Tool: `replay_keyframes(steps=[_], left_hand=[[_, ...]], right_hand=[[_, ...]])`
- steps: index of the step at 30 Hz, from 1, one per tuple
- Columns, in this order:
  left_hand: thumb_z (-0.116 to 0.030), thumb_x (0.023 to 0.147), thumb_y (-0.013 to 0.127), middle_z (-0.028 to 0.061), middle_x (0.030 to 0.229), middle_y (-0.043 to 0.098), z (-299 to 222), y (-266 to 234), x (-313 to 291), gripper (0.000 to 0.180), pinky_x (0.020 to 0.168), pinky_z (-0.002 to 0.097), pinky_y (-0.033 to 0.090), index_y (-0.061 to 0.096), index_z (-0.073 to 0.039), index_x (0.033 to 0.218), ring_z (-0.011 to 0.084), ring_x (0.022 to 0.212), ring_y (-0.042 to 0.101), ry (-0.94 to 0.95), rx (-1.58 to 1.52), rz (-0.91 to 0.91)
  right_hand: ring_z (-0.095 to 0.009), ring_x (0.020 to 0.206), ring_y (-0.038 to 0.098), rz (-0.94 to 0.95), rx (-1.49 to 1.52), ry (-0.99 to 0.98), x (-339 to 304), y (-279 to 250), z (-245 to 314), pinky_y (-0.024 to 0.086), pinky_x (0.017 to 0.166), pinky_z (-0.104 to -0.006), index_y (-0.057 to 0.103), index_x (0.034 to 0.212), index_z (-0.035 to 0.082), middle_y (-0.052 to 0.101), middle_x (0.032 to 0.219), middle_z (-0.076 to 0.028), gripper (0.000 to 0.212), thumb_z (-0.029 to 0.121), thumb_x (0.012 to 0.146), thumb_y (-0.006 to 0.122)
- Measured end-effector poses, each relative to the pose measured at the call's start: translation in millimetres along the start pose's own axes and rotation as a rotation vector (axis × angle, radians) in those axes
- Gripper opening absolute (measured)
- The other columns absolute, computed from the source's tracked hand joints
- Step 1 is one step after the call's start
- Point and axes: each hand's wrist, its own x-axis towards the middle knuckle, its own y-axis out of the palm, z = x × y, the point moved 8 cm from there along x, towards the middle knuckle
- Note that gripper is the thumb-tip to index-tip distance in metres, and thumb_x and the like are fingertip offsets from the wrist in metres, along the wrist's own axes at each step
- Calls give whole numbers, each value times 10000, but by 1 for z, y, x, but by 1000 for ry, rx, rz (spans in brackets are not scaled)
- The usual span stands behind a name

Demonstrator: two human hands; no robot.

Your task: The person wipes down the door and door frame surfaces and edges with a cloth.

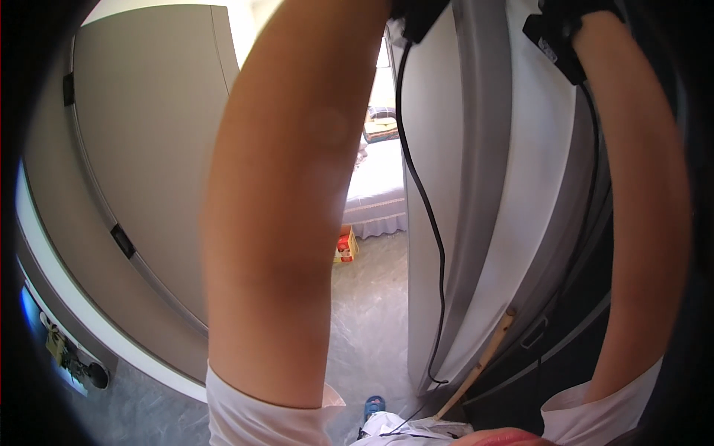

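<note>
Both my arms reach up past the upper edge of the head view, and the hands themselves lie outside it. My left forearm (pixel 279 215) crosses the doorway, its white sleeve bunched near the elbow. A black box-shaped device (pixel 422 21) is at that wrist, with a black cable (pixel 422 178) hanging from it. My right forearm (pixel 645 171) rises in front of a dark surface at the right. A similar black device (pixel 552 46) sits at its wrist beside the grey door frame (pixel 487 193), trailing another cable. What either hand holds or touches is hidden.
A grey door (pixel 149 111) with black hinges stands at the left. Through the doorway are a bed (pixel 378 204) and a yellow-red box (pixel 346 247) on the grey floor (pixel 372 312). A wooden stick (pixel 480 364) leans low at the right. My foot wears a blue sandal (pixel 375 404).
</note>
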Motion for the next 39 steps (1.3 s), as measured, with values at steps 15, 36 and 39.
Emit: replay_keyframes(steps=[15, 36, 39], left_hand=[[-188, 949, 554, 230, 1182, 553, 31, -48, -163, 328, 983, 465, 442, 580, -3, 1218, 379, 1088, 550, -36, -27, 80], [-413, 943, 634, 301, 1291, 538, 5, -38, -137, 761, 1008, 376, 467, 239, 100, 1342, 337, 1185, 585, -294, 167, -18], [-390, 967, 613, 290, 1310, 521, 10, -41, -138, 732, 1013, 372, 459, 229, 99, 1354, 327, 1212, 565, -254, 102, -1]], right_hand=[[-443, 988, 666, 294, -66, 223, -143, -19, 30, 539, 839, -498, 600, 1132, 23, 696, 1027, -254, 351, 235, 866, 687], [-431, 1001, 671, 604, -319, 262, -83, -12, 24, 543, 863, -493, 625, 1152, 6, 697, 1054, -258, 359, 206, 858, 677], [-422, 1006, 676, 493, -238, 295, -86, -19, 28, 542, 885, -483, 661, 1116, -4, 702, 1059, -256, 326, 179, 846, 674]])
